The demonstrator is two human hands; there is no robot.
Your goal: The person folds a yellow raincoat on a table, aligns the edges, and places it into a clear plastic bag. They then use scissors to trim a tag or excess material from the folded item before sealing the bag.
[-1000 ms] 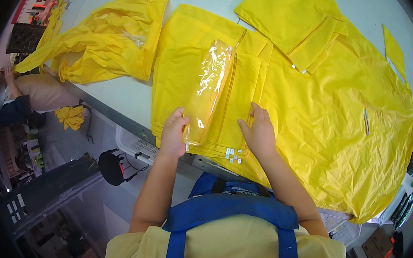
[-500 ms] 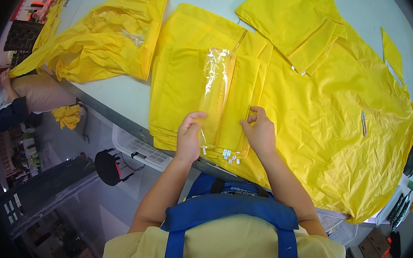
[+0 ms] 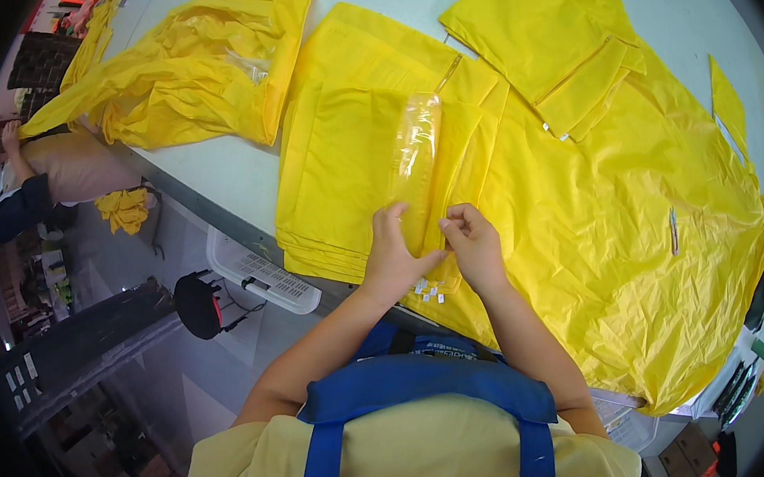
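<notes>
A: While both hands sit at the near end of the clear plastic bag [image 3: 414, 164], what's the grip? Head view only.

B: Left hand [image 3: 392, 256] is curled around the bag's near end, thumb side toward the right hand, fingers close together over the film. Right hand [image 3: 474, 247] is just beside it, fingertips [image 3: 449, 229] pinching what looks like the bag's edge. Can't tell if that's the open mouth or a seam.

A: Where does the bag lie?

B: On top of the folded yellow raincoat [image 3: 351, 172], running straight away from the fingers. The far end is well beyond them, lying flat.

A: Anything near the fingers to avoid?

B: Small white tags [image 3: 429, 290] just below both hands, at the table edge [image 3: 223, 190]. A big spread yellow raincoat [image 3: 635, 252] lies off to the right of the right hand's fingers, a crumpled one [image 3: 188, 67] well left of the left hand.

A: How to do it well, in your view?

B: I'd keep the pinch on one film layer only, hold the bag's length in line with the fold, and keep the stack squared under the palms. The film looks slippery, so short grips near the edge.
</notes>
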